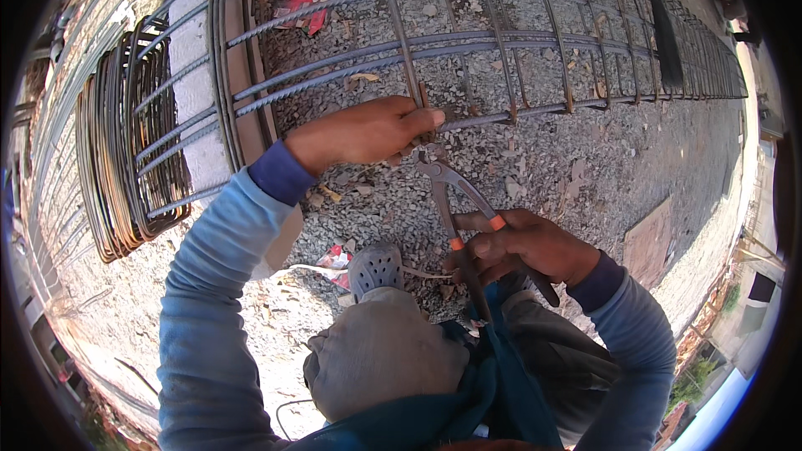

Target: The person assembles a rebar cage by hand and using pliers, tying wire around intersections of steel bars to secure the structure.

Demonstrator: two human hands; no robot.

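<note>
My left hand point(368, 129) reaches across to the rebar cage and closes round the lower corner of an upright steel stirrup point(399, 29), where it meets a ribbed long bar point(484, 119). Its fingertips are partly hidden behind the bar. In my right hand point(530, 246) is a pair of end-cutting pincers point(455, 192) with orange bands on worn dark handles. The handles stand apart, and the pincer head sits just below my left fingers, apart from the bar.
Bundled spare stirrups point(134, 142) hang on the bars at the left, beside a pale concrete block point(190, 50). Gravel point(535, 167) covers the ground, with red wrappers point(301, 12) and a flat board point(648, 238). A dark strap-like piece point(664, 25) crosses the cage. My grey clog point(376, 266) is below.
</note>
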